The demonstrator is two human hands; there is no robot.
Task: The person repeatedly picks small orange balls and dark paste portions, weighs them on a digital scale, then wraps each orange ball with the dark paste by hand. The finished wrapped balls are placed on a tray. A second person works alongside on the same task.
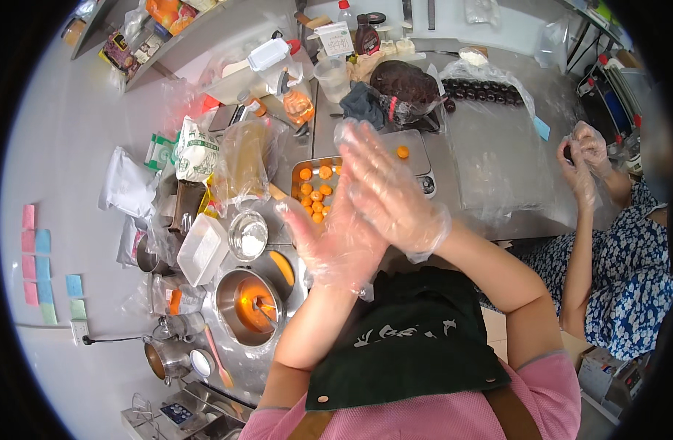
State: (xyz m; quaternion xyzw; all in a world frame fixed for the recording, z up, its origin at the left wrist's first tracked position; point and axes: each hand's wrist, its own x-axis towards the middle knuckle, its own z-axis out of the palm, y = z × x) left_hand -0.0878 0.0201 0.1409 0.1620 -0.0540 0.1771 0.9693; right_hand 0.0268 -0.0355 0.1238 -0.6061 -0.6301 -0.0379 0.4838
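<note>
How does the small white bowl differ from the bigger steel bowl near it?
The small white bowl holds white powder; the steel bowl holds orange liquid. The white bowl is clearly smaller and lies farther from the person. The steel bowl has a utensil inside; the white bowl has none. Both are round and open.

Colour key as I read it from my remote station. Both of my hands, left hand point(329, 246) and right hand point(391, 194), wear clear, colourless gloves; the fingers point(366, 158) show pale through the film. Just beyond the fingers, orange balls point(316, 196) lie on a silver tray point(298, 170). Below the hands hang a dark green apron point(417, 337) with white marks and a pink shirt point(454, 418). The surface point(490, 169) is grey steel. Far right of the fingers, a co-worker's dress point(630, 279) is blue with white flowers.
</note>
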